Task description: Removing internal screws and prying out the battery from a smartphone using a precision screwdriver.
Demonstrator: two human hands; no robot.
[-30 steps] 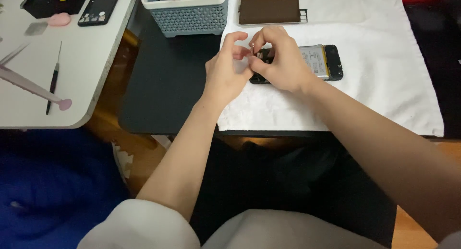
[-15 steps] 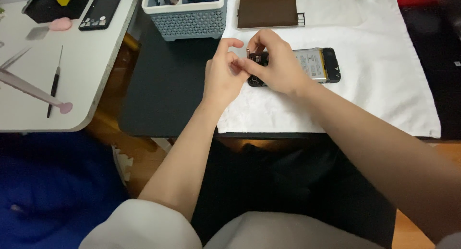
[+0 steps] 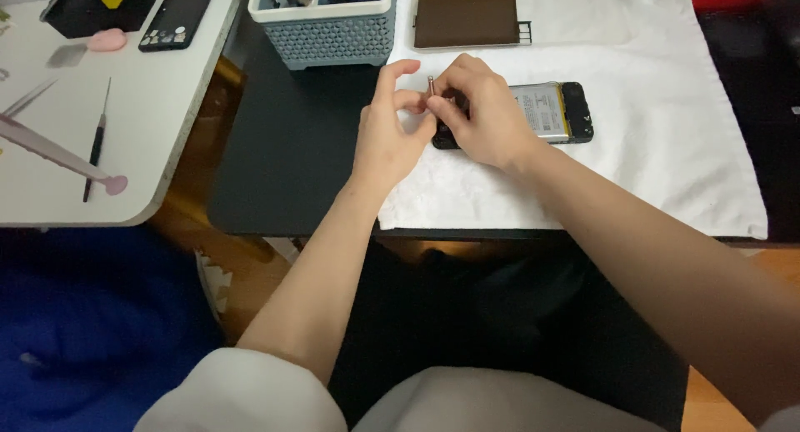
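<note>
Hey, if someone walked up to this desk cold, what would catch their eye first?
Most likely the two hands meeting at the centre: the left hand and right hand pinch a thin metal tool over an opened phone with its battery exposed, lying on a white cloth. Behind them stand a grey-blue perforated basket and a brown panel.

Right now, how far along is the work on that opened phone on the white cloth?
Done: the phone lies on the white cloth with its back off and the battery exposed. In hand: the right hand holds a small thin tool upright at the phone's left end, with the left hand steadying beside it. Left: the phone is open, and a brown panel lies apart above it.
</note>
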